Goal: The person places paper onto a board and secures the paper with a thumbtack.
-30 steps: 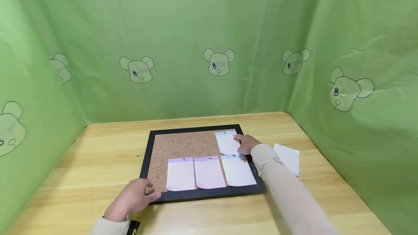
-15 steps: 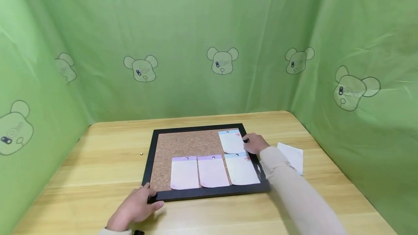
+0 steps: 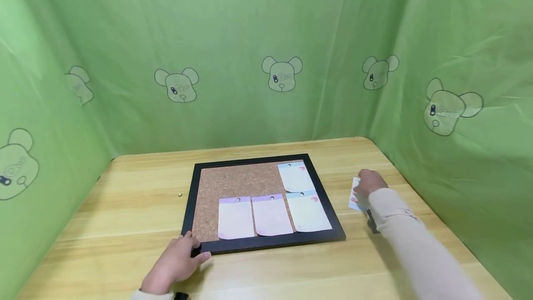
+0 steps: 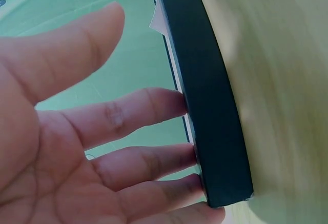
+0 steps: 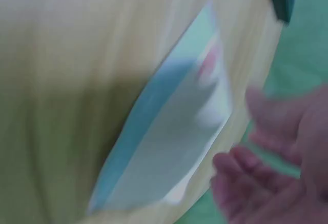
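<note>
A corkboard (image 3: 237, 179) with a black frame lies on the table. Two purple-topped note sheets (image 3: 272, 216) and two blue-topped ones (image 3: 310, 212) are fixed to it, a silver pushpin in the top strip of each. My left hand (image 3: 176, 258) is at the board's near left corner; in the left wrist view its fingertips touch the black frame edge (image 4: 210, 96) and the thumb stands apart. My right hand (image 3: 370, 184) is over a loose blue-topped note sheet (image 5: 169, 126) right of the board. In the right wrist view the blurred fingers are apart from the sheet.
A loose pushpin (image 3: 180, 194) lies on the wooden table (image 3: 137, 189) left of the board. Green curtains (image 3: 233, 105) with bear-head outlines stand behind the table and along both sides.
My right hand has left the board's right edge and moved right to above the loose sheet. The left hand has settled at the board's corner.
</note>
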Available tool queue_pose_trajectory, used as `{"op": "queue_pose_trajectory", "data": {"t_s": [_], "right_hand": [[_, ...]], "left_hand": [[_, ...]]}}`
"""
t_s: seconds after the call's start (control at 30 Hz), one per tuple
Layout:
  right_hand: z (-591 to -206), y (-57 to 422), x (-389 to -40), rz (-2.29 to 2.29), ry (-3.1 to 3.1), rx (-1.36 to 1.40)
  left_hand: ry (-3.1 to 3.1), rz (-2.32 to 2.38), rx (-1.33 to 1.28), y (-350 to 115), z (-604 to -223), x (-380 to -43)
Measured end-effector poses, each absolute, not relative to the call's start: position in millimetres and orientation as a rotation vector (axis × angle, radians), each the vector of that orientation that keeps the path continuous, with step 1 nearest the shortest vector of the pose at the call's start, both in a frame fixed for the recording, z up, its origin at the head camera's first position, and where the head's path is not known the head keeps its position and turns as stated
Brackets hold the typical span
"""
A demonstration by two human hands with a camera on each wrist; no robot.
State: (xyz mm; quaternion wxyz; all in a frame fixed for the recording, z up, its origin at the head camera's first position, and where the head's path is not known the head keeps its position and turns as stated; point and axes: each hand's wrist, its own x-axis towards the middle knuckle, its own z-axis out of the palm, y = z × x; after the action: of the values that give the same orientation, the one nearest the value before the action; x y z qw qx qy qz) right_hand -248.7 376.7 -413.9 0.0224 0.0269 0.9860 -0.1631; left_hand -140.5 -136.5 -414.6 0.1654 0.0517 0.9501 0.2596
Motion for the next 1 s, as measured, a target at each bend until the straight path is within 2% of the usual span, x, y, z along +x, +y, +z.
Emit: {"op": "queue_pose_trajectory", "data": {"t_s": [0.13,0.23,0.67,1.0], "right_hand": [[-420.7,398.3,-239.6,-0.463,2.981,-0.273],[-423.0,405.5,-233.4,-0.409,2.912,-0.389],[-439.7,403.5,-241.5,-0.194,3.037,0.069],[-427.8,398.6,-240.3,-0.314,3.003,0.009]], "left_hand": [[2.701,0.749,0.144,-136.1,-415.3,-139.4],[2.703,0.747,0.15,-136.2,-415.0,-139.3],[2.733,0.733,0.187,-137.1,-412.0,-142.5],[2.755,0.706,0.201,-137.0,-413.0,-144.7]]}}
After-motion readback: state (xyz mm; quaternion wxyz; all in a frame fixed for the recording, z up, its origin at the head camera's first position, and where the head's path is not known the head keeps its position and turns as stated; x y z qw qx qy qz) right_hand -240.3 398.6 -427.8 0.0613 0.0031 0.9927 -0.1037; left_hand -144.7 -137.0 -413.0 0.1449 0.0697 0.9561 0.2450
